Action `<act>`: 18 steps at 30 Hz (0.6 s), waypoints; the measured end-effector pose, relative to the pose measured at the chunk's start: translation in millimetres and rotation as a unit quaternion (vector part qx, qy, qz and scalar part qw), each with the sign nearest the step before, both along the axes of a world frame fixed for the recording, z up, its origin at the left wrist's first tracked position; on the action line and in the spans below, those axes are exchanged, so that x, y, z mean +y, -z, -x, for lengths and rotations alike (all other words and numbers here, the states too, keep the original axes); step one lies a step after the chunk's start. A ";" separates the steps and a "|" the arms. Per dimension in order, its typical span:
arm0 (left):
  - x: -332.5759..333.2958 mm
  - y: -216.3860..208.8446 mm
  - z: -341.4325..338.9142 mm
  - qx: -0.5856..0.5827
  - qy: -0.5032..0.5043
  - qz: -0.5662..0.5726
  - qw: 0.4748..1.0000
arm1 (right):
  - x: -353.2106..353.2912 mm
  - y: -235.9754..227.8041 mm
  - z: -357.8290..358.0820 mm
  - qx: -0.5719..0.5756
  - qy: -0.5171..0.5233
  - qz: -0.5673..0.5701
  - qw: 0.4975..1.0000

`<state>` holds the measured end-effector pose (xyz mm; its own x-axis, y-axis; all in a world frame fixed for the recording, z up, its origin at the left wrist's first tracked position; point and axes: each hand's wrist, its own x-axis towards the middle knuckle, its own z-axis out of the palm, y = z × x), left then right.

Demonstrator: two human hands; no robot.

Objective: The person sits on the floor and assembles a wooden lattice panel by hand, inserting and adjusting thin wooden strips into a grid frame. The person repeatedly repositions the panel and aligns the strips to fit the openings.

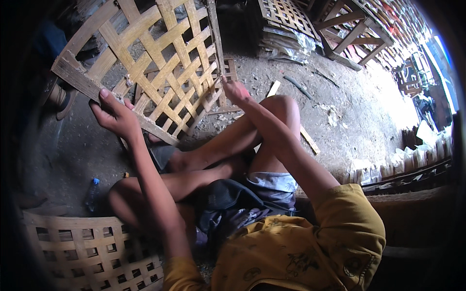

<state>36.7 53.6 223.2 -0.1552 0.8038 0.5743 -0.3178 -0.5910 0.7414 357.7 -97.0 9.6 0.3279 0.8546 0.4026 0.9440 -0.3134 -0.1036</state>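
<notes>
A woven panel of flat, pale strips in a wooden frame (83,76) tilts up in front of me at the upper left. My left hand (116,116) grips its near frame bar, the thumb over the top and the fingers beneath. At the panel's right-hand edge, my right hand (236,92) is closed around the end of the thin side bar. The right fingertips are partly hidden, so anything small between them cannot be made out. Wood fluff clings to the near bar and some strips.
Another woven panel (80,223) lies at the lower left, near a clear bottle with a blue cap (95,182). More lattice panels (291,19) are stacked at the back. Loose wood strips (309,140) lie on the dusty floor (349,116). A wooden stand (352,36) is farther right.
</notes>
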 end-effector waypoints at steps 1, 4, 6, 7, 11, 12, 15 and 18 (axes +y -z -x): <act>0.4 1.3 0.6 0.001 0.008 0.001 1.000 | 2.2 9.3 -2.5 -0.003 0.000 -0.008 1.000; 6.3 6.8 -1.0 0.005 -0.017 0.026 1.000 | -3.4 33.6 -19.4 -0.041 -0.041 0.050 0.997; 9.0 8.5 -0.8 0.008 0.000 0.013 1.000 | -3.1 36.3 -19.5 -0.025 -0.036 0.104 0.994; 13.6 8.2 14.7 0.016 -0.012 0.000 1.000 | 19.4 29.3 6.5 0.009 -0.029 0.124 0.992; 7.2 2.2 14.8 0.012 -0.012 -0.011 1.000 | 15.4 5.1 26.4 0.089 0.079 0.054 0.991; 2.9 4.3 8.1 0.008 -0.006 -0.002 1.000 | 3.4 -1.0 18.8 0.104 0.112 0.043 0.987; 2.7 3.8 1.6 0.003 0.001 -0.002 1.000 | -10.5 -26.9 26.0 0.148 0.141 -0.010 0.979; -0.9 4.8 0.9 0.000 0.004 0.003 1.000 | -12.7 -19.3 17.3 0.116 0.128 -0.134 0.976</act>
<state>35.8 52.7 218.4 -0.1488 0.8085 0.5694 -0.3214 -0.5841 0.7453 340.3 -109.7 28.9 0.6260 0.6066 0.4901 0.7795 -0.4685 -0.4157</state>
